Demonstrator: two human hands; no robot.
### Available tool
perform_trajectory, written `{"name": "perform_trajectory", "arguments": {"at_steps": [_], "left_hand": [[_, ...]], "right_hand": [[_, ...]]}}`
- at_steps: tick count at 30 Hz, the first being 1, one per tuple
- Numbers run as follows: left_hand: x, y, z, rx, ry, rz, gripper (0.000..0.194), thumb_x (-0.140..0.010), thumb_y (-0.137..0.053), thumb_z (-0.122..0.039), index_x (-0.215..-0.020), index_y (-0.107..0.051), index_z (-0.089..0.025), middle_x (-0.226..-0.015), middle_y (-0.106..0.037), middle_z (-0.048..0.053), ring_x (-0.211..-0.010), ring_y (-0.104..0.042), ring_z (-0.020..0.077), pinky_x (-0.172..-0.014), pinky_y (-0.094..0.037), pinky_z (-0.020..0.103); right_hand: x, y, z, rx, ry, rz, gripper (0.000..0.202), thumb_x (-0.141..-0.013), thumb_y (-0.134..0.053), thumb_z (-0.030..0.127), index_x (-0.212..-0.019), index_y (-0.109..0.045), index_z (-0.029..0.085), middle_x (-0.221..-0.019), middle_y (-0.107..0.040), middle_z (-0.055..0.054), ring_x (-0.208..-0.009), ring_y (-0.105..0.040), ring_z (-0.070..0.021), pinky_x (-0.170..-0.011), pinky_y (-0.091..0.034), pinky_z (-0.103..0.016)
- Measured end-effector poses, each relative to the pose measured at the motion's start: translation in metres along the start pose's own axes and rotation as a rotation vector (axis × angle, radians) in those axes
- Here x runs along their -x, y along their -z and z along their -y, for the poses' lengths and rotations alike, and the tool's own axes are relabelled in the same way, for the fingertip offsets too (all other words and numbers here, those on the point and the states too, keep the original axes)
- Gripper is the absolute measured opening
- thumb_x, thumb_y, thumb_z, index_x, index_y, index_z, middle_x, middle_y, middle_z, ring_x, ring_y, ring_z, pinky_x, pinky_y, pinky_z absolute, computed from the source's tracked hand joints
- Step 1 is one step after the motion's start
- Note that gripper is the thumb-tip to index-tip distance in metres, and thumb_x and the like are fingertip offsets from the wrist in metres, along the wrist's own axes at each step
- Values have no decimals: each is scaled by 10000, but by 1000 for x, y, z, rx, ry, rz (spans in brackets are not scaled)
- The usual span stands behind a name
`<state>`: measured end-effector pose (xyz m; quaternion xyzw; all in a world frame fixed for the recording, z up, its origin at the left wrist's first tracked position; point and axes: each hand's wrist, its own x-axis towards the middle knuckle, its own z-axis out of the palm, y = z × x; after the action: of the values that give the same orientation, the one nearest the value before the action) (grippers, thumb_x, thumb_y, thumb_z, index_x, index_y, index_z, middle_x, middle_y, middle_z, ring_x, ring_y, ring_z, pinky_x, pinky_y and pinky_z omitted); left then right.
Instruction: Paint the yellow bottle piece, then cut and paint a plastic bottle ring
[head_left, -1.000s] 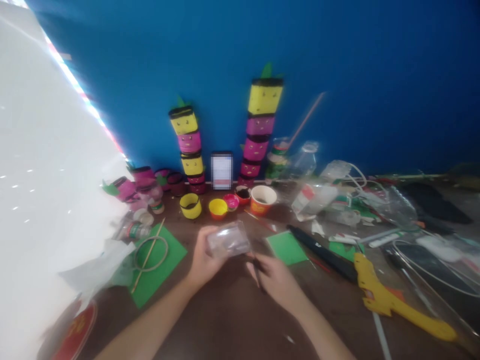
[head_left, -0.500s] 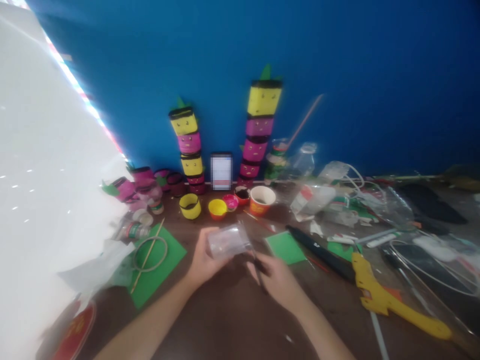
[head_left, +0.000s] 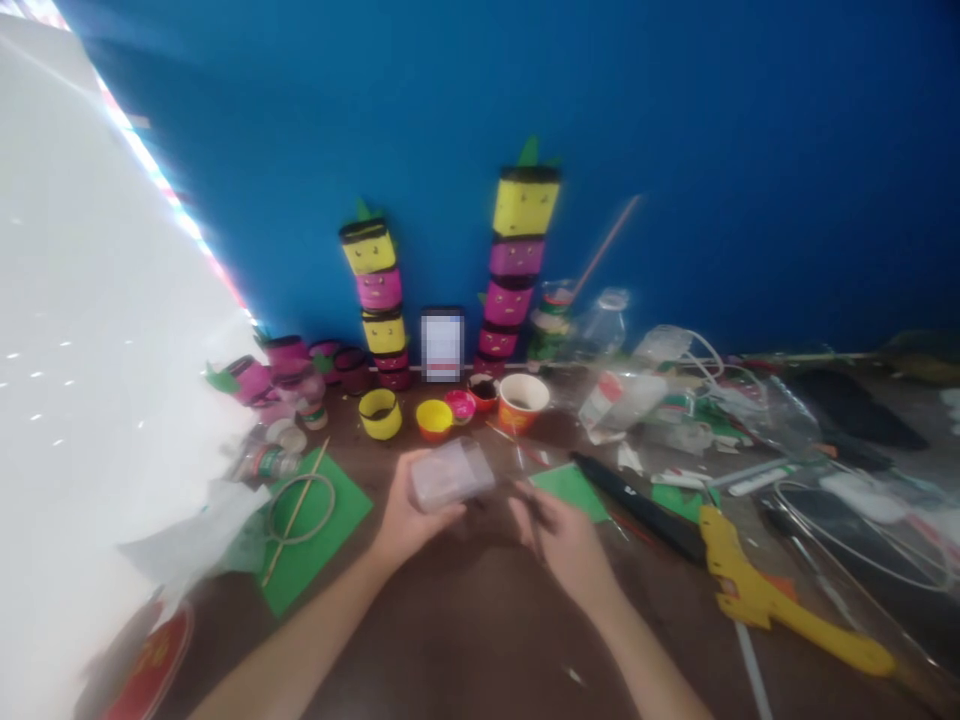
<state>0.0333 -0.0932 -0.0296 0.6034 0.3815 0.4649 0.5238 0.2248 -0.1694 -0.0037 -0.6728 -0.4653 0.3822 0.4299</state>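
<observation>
My left hand (head_left: pixel 409 515) is wrapped round a clear plastic piece (head_left: pixel 451 474), like a cut bottle section, above the brown table (head_left: pixel 450 640). To its right, my right hand (head_left: pixel 559 540) grips a thin dark tool (head_left: pixel 535 525), blurred by motion; its exact kind cannot be made out. A small gap separates the tool from the plastic. Behind the hands stand a yellow ring-shaped cup (head_left: pixel 381 415), a small yellow cup (head_left: pixel 435 420) and a white-and-red paper cup (head_left: pixel 523 402).
Two stacked yellow-and-magenta towers (head_left: pixel 517 255) flank a phone (head_left: pixel 442 345). Green sheets (head_left: pixel 330 520) lie left; a yellow glue gun (head_left: pixel 780 600), black pen-like object (head_left: pixel 637 505) and plastic scraps lie right. A blue wall (head_left: pixel 450 120) rises behind.
My right hand and the dark tool have moved slightly right, away from the plastic piece. The plastic piece has shifted a little left and tilted in my left hand.
</observation>
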Motion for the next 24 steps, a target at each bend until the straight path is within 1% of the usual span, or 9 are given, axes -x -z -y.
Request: {"name": "perform_trajectory", "arguments": {"at_steps": [2, 5, 8, 10, 13, 16, 18, 22, 24], "left_hand": [[0, 0, 0, -6, -7, 1, 690, -585, -800, -297, -1142, -396, -246, -1077, -568, 30, -994, -581, 203, -860, -476, 338], [-1, 1, 2, -22, -18, -9, 706, -585, -798, -317, -1159, -393, -241, -1096, -564, 42, -1008, -576, 212, -877, -474, 355], [-2, 0, 5, -26, -32, -36, 726, -582, -800, -330, -1171, -386, -240, -1123, -555, 54, -1038, -568, 226, -899, -467, 376], [-3, 0, 7, -22, -47, -67, 724, -588, -797, -331, -1177, -385, -243, -1145, -543, 60, -1061, -560, 233, -909, -463, 386], [-5, -1, 9, -8, -86, -113, 699, -609, -785, -324, -1183, -395, -240, -1188, -529, 74, -1083, -554, 239, -917, -460, 393], [-6, -2, 11, 17, -115, -115, 703, -621, -777, -331, -1207, -403, -225, -1220, -535, 101, -1089, -561, 252, -922, -460, 407], [-6, -3, 13, 20, -119, -116, 720, -618, -780, -340, -1221, -405, -222, -1243, -530, 114, -1108, -556, 262, -928, -459, 415], [-5, -4, 15, 22, -124, -129, 708, -631, -777, -342, -1225, -410, -225, -1256, -530, 118, -1115, -561, 264, -928, -465, 412], [-5, -4, 15, 34, -130, -122, 705, -634, -777, -335, -1225, -408, -227, -1254, -535, 116, -1105, -570, 260, -929, -469, 414]], "right_hand": [[0, -1, -2, -24, -19, -41, 477, -749, -588, 500, -1056, -578, 135, -652, -661, -40, -607, -618, -185, -590, -488, -281], [-1, -2, -4, -98, -49, -44, 494, -711, -629, 526, -1036, -516, 171, -647, -658, -20, -604, -632, -186, -587, -498, -289], [-1, -3, -5, -194, -48, 38, 479, -699, -654, 522, -1000, -513, 177, -733, -670, -37, -713, -655, -196, -656, -506, -296], [-2, -4, -3, -244, -61, 108, 534, -679, -678, 520, -1043, -517, 163, -779, -667, -48, -750, -651, -192, -684, -502, -294], [-2, -7, -1, -261, -105, 198, 620, -654, -670, 579, -1073, -531, 145, -730, -638, -35, -653, -615, -161, -610, -482, -279], [-1, -10, -2, -247, -112, 281, 602, -683, -583, 660, -998, -551, 148, -662, -609, -16, -515, -525, -111, -514, -417, -253], [1, -11, -4, -248, -102, 327, 605, -721, -525, 674, -1025, -535, 151, -661, -609, -13, -480, -475, -90, -491, -373, -240], [5, -12, -3, -196, -61, 350, 616, -779, -495, 618, -1176, -506, 147, -651, -559, 15, -559, -481, -108, -570, -383, -251], [7, -12, 0, -153, -59, 353, 591, -805, -481, 583, -1203, -512, 147, -638, -528, 25, -601, -491, -120, -606, -388, -256]]}}
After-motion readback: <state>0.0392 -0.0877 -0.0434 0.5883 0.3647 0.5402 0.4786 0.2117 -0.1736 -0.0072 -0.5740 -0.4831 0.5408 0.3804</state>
